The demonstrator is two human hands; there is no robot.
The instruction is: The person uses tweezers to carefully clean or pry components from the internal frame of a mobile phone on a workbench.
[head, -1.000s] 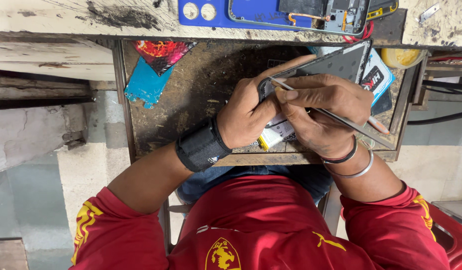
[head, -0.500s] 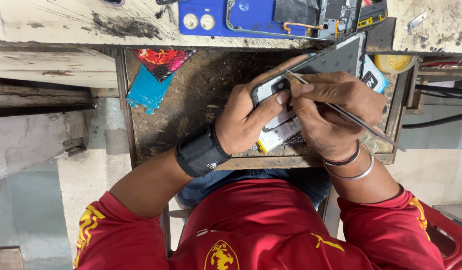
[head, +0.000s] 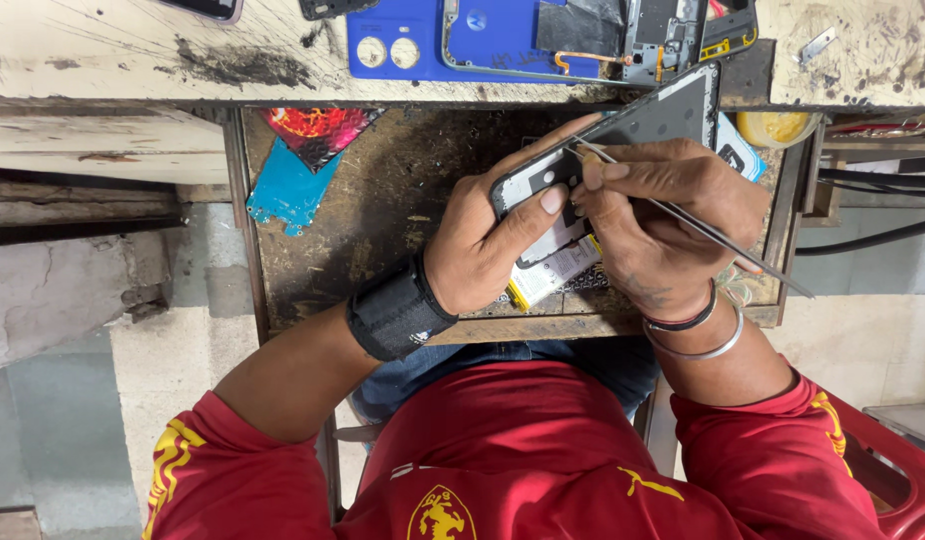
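Observation:
My left hand (head: pixel 488 245), with a black wrist brace (head: pixel 398 312), grips a dark opened phone body (head: pixel 623 130) tilted up over an open drawer. Its thumb presses near the phone's camera cutouts. My right hand (head: pixel 663 225) pinches thin metal tweezers (head: pixel 703 230), whose tip rests on the phone's upper edge beside the left thumb. A white and yellow battery-like part (head: pixel 553 272) lies under the phone, just below my left palm.
The drawer (head: pixel 383 210) has a rusty floor holding a teal card (head: pixel 293 185) and a red patterned piece (head: pixel 318 130). A blue phone back (head: pixel 463 40) and a circuit board (head: pixel 673 35) lie on the scratched worktop above. A yellow tape roll (head: pixel 778 125) sits at the right.
Both hands with the phone have risen slightly toward the worktop edge. The tweezers' tip stays at the phone's upper end near the camera cutouts.

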